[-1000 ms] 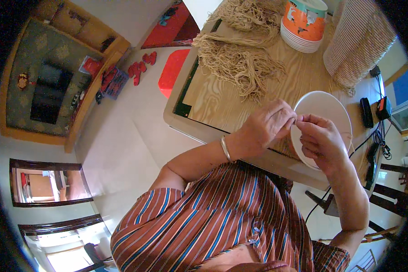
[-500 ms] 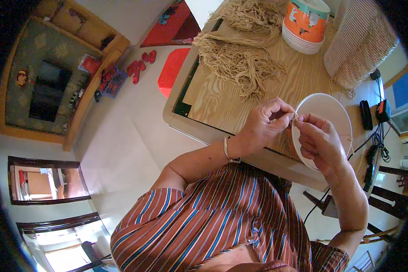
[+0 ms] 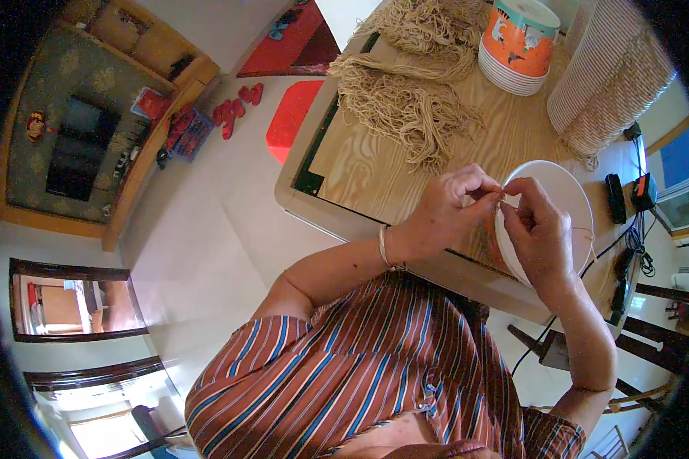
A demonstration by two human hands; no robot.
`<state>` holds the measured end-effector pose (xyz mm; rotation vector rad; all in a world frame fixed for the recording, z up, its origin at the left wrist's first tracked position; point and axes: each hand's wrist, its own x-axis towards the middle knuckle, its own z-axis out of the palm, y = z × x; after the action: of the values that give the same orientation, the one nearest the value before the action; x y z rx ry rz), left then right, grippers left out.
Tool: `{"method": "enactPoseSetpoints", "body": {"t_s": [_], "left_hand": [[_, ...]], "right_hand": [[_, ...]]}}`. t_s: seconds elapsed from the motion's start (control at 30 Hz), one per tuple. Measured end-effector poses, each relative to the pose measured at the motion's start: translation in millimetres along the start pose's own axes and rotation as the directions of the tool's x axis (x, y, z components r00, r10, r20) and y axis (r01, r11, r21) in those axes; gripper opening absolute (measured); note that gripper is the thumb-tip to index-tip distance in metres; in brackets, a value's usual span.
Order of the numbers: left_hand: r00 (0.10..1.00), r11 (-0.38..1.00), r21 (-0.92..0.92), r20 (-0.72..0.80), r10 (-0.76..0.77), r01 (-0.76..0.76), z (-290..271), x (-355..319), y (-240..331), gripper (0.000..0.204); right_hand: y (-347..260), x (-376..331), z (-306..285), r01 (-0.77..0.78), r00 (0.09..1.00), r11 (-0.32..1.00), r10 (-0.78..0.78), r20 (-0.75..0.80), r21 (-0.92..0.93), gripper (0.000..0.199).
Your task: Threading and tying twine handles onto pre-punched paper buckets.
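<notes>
My left hand, with a bangle on its wrist, is closed in a pinch over the left rim of a white paper bucket. A short bit of beige twine shows at its fingertips. My right hand meets it there, over the bucket. Its forefinger and thumb are bent around the same bit of twine, their tips slightly apart; its other fingers are curled in. A thin strand hangs over the bucket's right rim. Part of the bucket's mouth is hidden by my right hand.
Loose beige twine lies in hanks on the wooden table. Behind stand stacked orange-patterned paper buckets and a tall stack of pale ridged containers. Black cables lie at the right; a red stool stands left.
My right hand's forefinger has lifted and its thumb has dropped away from it, loosening the tight pinch. My left hand stays nearly in place.
</notes>
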<state>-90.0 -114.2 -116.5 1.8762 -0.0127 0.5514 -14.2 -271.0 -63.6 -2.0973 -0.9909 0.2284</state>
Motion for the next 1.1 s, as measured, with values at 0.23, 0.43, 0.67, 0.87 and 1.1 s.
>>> {"method": "enactPoseSetpoints", "body": {"t_s": [0.23, 0.43, 0.67, 0.87, 1.1], "left_hand": [[1.0, 0.999, 0.053, 0.023, 0.0, -0.001, -4, 2, 0, 0.01], [0.999, 0.997, 0.073, 0.032, 0.009, -0.012, -5, 3, 5, 0.011], [0.995, 0.999, 0.006, 0.082, 0.048, -0.049, -10, 0, -3, 0.017], [0.986, 0.994, -0.092, 0.16, -0.037, 0.052, -11, -2, -3, 0.025], [0.984, 0.996, -0.078, 0.174, -0.028, 0.042, -9, 1, -4, 0.018]], "right_hand": [[8, -1, 6, 0.244, 0.962, 0.935, -0.266, -0.055, -0.257, 0.008], [4, 1, 4, 0.275, 0.951, 0.912, -0.305, -0.056, -0.304, 0.006], [23, 10, 5, 0.0, 0.999, 0.993, 0.004, -0.039, 0.121, 0.002], [24, 14, 4, -0.105, 0.994, 0.948, 0.099, 0.035, 0.3, 0.002], [21, 14, 1, -0.186, 0.982, 0.925, 0.17, 0.076, 0.331, 0.002]]}}
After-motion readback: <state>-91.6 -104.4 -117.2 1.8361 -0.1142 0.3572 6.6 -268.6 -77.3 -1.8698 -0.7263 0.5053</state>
